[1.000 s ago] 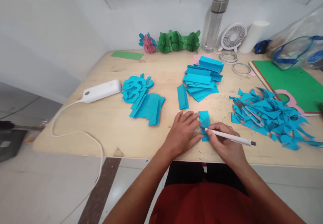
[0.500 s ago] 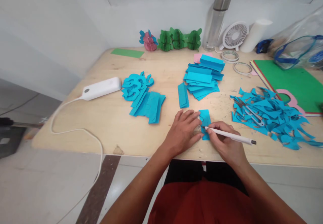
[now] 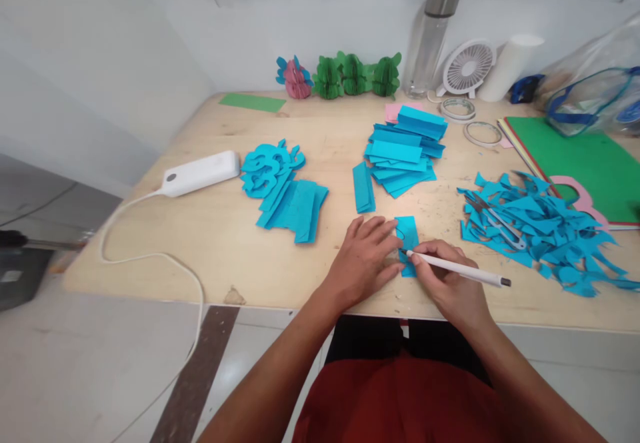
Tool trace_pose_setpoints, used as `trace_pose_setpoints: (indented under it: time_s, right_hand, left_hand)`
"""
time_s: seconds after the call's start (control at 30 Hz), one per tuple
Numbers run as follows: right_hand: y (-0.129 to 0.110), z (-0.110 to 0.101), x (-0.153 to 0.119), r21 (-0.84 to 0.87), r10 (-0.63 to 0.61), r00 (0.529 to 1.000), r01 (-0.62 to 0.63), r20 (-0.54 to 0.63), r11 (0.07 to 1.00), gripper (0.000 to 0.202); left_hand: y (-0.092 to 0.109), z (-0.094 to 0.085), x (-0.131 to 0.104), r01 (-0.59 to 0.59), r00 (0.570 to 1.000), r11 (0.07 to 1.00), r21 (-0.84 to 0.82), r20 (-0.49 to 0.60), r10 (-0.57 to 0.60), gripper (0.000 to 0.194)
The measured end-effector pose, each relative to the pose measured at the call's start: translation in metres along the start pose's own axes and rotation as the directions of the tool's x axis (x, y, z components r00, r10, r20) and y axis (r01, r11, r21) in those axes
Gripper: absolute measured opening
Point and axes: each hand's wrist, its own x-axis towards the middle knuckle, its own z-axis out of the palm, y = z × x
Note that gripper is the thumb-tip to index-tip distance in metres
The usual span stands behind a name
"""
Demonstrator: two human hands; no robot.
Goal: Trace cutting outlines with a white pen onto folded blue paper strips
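A small blue paper piece (image 3: 408,230) lies near the table's front edge, with a curved dark line drawn on it. My left hand (image 3: 365,260) lies flat with fingers spread, its fingertips on the paper's left side. In my right hand (image 3: 453,283) is a white pen (image 3: 460,269), its tip touching the paper. Just beyond stands a folded blue strip (image 3: 363,188) lying apart from a heap of folded blue papers (image 3: 400,153). To the left are blue cut-out shapes (image 3: 267,170) and more blue folded pieces (image 3: 295,210).
Blue scraps (image 3: 550,230) with scissors (image 3: 505,226) on top lie to the right, beside green sheets (image 3: 575,163). A white power bank (image 3: 200,173) with a cable is at left. Along the wall stand paper figures (image 3: 353,75), a bottle (image 3: 430,43) and a fan (image 3: 469,68).
The pen tip stays on the blue paper, and my right hand has shifted only very slightly. My left hand keeps its place. The view has moved a little.
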Motion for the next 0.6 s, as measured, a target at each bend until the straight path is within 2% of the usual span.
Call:
trace_pose_setpoints:
  time_s: [0.6]
  right_hand:
    - [-0.0021,-0.0001,0.0004,-0.028,-0.019,1.0,0.019,-0.005,0.999,0.015]
  left_hand:
    - [0.0007,-0.0014,0.0004,-0.002,1.0,1.0,-0.008,0.002,0.002,0.023]
